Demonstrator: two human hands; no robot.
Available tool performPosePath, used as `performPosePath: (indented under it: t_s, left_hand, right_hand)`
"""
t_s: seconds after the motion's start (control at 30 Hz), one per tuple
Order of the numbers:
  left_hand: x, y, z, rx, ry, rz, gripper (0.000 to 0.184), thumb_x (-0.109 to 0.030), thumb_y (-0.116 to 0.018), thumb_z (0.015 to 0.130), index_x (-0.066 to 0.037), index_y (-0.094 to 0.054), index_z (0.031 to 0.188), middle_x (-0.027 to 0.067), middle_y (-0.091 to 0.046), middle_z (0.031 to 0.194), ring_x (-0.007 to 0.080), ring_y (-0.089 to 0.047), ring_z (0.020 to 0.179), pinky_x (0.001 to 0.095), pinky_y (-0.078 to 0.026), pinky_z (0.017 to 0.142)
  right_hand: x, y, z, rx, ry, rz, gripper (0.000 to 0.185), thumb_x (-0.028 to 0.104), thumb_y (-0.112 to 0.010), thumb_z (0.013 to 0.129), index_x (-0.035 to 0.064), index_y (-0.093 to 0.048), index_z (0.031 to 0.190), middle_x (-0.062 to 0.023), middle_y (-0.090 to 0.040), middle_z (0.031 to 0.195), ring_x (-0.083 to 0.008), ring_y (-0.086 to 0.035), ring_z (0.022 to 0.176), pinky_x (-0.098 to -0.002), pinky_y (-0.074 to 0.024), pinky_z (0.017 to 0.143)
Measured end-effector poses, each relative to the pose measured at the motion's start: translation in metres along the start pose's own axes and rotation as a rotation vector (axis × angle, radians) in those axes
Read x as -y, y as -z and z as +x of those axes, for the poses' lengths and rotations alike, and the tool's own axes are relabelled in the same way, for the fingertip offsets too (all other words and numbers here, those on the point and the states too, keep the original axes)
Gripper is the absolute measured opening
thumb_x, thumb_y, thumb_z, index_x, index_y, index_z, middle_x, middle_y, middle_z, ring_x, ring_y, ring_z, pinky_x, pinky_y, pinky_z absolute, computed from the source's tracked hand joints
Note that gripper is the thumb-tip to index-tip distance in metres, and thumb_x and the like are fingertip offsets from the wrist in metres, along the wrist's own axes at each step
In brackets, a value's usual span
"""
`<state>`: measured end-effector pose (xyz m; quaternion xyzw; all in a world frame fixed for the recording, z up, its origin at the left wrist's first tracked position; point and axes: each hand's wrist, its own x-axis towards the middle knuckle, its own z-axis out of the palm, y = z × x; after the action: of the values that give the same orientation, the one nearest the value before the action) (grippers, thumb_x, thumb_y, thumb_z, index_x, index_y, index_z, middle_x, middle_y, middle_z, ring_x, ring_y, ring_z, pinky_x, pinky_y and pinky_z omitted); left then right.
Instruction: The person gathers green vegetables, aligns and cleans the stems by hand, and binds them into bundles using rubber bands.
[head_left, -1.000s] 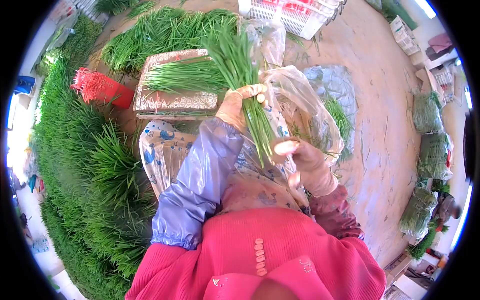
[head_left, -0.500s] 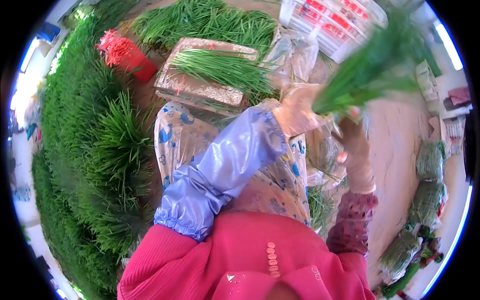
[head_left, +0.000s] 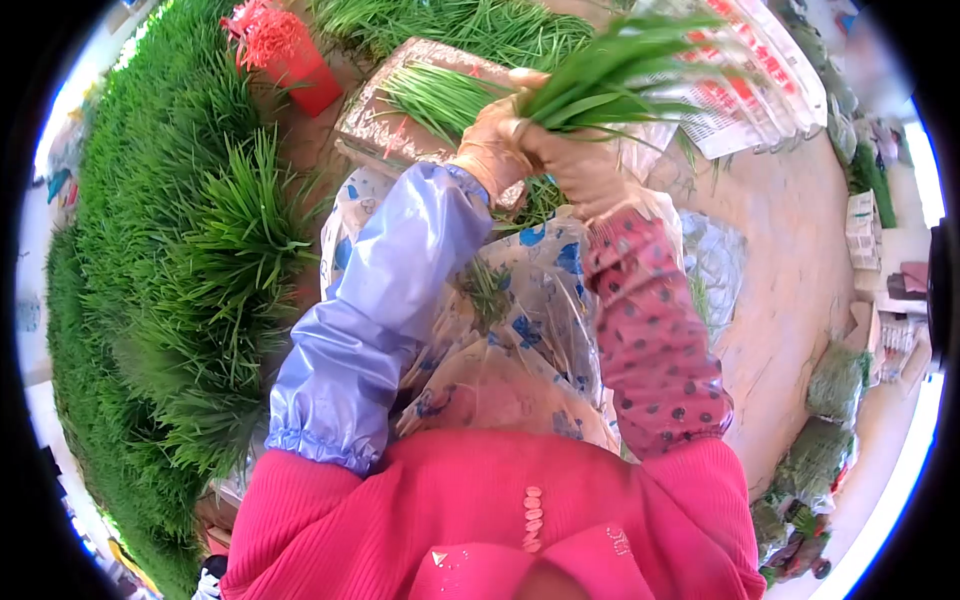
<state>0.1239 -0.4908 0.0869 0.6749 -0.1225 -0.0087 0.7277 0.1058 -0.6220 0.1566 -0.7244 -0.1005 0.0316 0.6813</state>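
Observation:
Both hands meet just over the right side of a patterned low block (head_left: 365, 125). My left hand (head_left: 495, 145) is closed around the lower end of a bunch of Chinese chives (head_left: 610, 75), whose long flat leaves fan out to the upper right. My right hand (head_left: 585, 170) is pressed against the left one and wrapped round the same bunch; the stalk ends are hidden by the fingers. Another loose bundle of chives (head_left: 435, 98) lies on the block, partly behind my left hand.
A tall bank of chives (head_left: 170, 250) runs along the left. Beyond the block lies a pile of chives (head_left: 480, 35). A red container (head_left: 315, 88) holds red ties (head_left: 268, 38). Printed newspaper sheets (head_left: 775, 95) lie at upper right. A patterned plastic sheet (head_left: 500, 370) covers my lap.
The bunch, swung out at the right and blurred before, has come left over the block. My hands have moved up and left and now grip it together. The camera view has shifted slightly.

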Motion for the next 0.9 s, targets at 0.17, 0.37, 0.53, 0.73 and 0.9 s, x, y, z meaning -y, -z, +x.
performPosePath:
  t_s: [0.17, 0.37, 0.53, 0.73, 0.9]
  left_hand:
    - [0.036, 0.029, 0.003, -0.136, 0.030, -0.179, 0.042, -0.020, -0.075, 0.073, -0.004, -0.059, 0.108, 0.0139, -0.065, 0.101, 0.0274, -0.063, 0.098, 0.0380, -0.053, 0.085]
    - [-0.047, 0.036, 0.002, 0.039, 0.176, 0.679, 0.066, -0.029, -0.081, 0.071, -0.001, -0.053, 0.124, 0.0185, -0.059, 0.118, 0.0303, -0.055, 0.114, 0.0367, -0.046, 0.099]
    - [-0.091, 0.039, -0.066, -0.435, -0.226, 1.001, 0.075, -0.014, -0.081, 0.073, 0.004, -0.043, 0.135, 0.0232, -0.056, 0.125, 0.0305, -0.055, 0.116, 0.0366, -0.046, 0.100]
    - [-0.093, -0.011, -0.122, 0.182, 0.461, -0.668, 0.062, -0.044, -0.066, 0.087, 0.005, -0.051, 0.123, 0.0111, -0.064, 0.109, 0.0233, -0.064, 0.100, 0.0301, -0.053, 0.083]
    - [-0.043, -0.035, -0.117, 0.124, 0.541, -1.221, 0.072, -0.054, -0.066, 0.083, 0.005, -0.051, 0.121, 0.0091, -0.063, 0.109, 0.0232, -0.059, 0.109, 0.0298, -0.051, 0.087]
  right_hand:
    - [-0.013, -0.013, 0.030, 0.279, 0.031, -0.200, 0.060, 0.022, -0.084, 0.067, 0.0013, -0.057, 0.117, -0.0087, -0.069, 0.098, -0.0182, -0.064, 0.089, -0.0303, -0.0518, 0.080]
    - [0.000, -0.039, 0.051, 0.095, 0.228, -0.350, 0.013, 0.023, -0.068, 0.085, 0.0111, -0.071, 0.090, -0.0008, -0.070, 0.084, -0.0133, -0.063, 0.081, -0.0318, -0.0511, 0.076]
    - [0.028, -0.034, 0.042, 0.061, 0.324, 0.018, 0.023, 0.030, -0.064, 0.089, 0.0087, -0.072, 0.095, -0.0007, -0.067, 0.075, -0.0106, -0.057, 0.064, -0.0310, -0.0486, 0.066]
    - [0.011, -0.031, 0.014, 0.013, 0.203, 0.067, 0.020, 0.023, -0.060, 0.094, 0.0045, -0.069, 0.095, -0.0046, -0.069, 0.081, -0.0126, -0.064, 0.074, -0.0270, -0.0523, 0.068]
    - [0.056, -0.025, -0.045, 0.124, 0.322, -0.183, 0.019, 0.018, -0.052, 0.097, 0.0032, -0.063, 0.104, -0.0059, -0.066, 0.085, -0.0135, -0.064, 0.078, -0.0255, -0.0527, 0.070]
